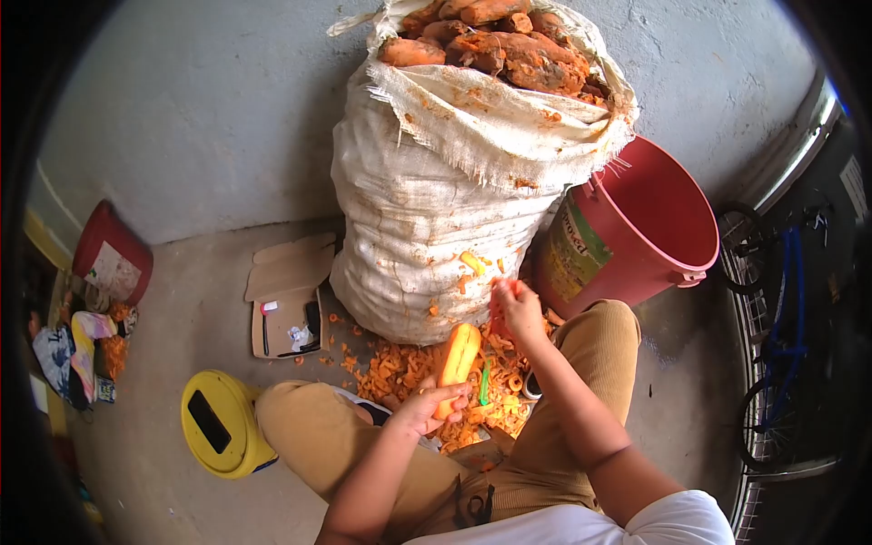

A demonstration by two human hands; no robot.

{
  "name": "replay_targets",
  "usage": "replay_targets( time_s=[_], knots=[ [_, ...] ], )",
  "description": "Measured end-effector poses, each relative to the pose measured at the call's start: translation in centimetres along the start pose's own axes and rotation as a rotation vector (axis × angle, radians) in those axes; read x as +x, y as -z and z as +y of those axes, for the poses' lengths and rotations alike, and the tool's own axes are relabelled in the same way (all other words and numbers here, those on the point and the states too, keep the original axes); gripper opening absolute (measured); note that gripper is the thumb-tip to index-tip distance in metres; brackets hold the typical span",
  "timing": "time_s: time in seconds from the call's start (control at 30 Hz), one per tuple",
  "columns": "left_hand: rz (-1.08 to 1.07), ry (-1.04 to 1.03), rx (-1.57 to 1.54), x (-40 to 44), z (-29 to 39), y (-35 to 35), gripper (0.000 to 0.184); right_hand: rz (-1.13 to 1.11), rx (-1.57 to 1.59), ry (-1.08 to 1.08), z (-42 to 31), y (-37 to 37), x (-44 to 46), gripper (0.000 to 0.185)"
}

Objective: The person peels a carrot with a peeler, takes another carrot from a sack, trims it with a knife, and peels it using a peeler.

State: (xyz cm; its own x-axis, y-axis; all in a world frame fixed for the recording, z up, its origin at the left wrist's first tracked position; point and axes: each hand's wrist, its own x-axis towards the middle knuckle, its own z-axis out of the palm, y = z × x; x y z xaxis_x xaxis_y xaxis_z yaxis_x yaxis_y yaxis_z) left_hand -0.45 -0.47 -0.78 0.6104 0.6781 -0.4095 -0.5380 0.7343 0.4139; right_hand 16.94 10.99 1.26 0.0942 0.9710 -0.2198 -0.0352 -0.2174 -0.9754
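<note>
My left hand [434, 406] is wrapped round the lower end of a peeled orange carrot [460, 352], which tilts upward over a heap of orange peelings [392, 371]. My right hand [520, 313] is up and to the right of the carrot, apart from it, in front of the sack. Its fingers are curled closed; a blurred reddish thing shows beside them, too smeared to name. Just right of the carrot a slim green thing [484, 381] lies over the peelings. A tall white woven sack [427, 209] stands ahead, filled with unpeeled, soil-stained carrots [522, 56].
Right of the sack leans a red bucket [627, 263]. Left are an open cardboard box [289, 318] and a yellow lidded tub [222, 422] with a black phone [210, 421] on it. A blue bicycle [786, 336] stands at far right, a red container [113, 254] at far left.
</note>
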Motion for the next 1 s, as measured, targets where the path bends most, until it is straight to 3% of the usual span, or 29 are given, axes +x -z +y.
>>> replay_targets(
  time_s=[0.17,0.23,0.3,0.33,0.43,0.63,0.83,1.0],
  knots=[
    [-0.027,-0.058,-0.029,0.1,0.3,-1.1,0.023,0.124,0.276,0.121,-3.5,-2.9,-3.5,0.020],
    [0.012,-0.058,-0.055,0.2,0.3,-1.3,0.019,0.092,0.161,0.187,-1.9,-4.6,-4.1,0.021],
    [-0.039,-0.078,-0.087,0.0,0.3,-1.6,0.019,0.165,-0.122,0.402,-0.6,-5.6,-4.4,0.023],
    [-0.065,-0.087,-0.101,-0.1,0.4,-1.6,0.019,0.176,-0.139,0.347,-0.9,-5.6,-4.8,0.022],
    [-0.034,-0.092,-0.188,0.2,-0.1,-1.4,0.020,0.208,-0.232,0.453,-0.8,-5.6,-5.0,0.021],
    [-0.028,-0.064,-0.115,-0.2,-0.1,-2.0,0.021,0.253,-0.333,0.474,-0.1,-5.0,-4.1,0.021],
    [-0.081,-0.064,-0.077,0.0,0.2,-2.5,0.027,0.414,-0.190,0.339,-0.5,-3.5,0.2,0.026],
    [-0.075,-0.087,-0.084,0.5,0.6,-2.7,0.028,0.414,-0.216,0.223,-0.4,-2.9,2.0,0.029]
  ],
)
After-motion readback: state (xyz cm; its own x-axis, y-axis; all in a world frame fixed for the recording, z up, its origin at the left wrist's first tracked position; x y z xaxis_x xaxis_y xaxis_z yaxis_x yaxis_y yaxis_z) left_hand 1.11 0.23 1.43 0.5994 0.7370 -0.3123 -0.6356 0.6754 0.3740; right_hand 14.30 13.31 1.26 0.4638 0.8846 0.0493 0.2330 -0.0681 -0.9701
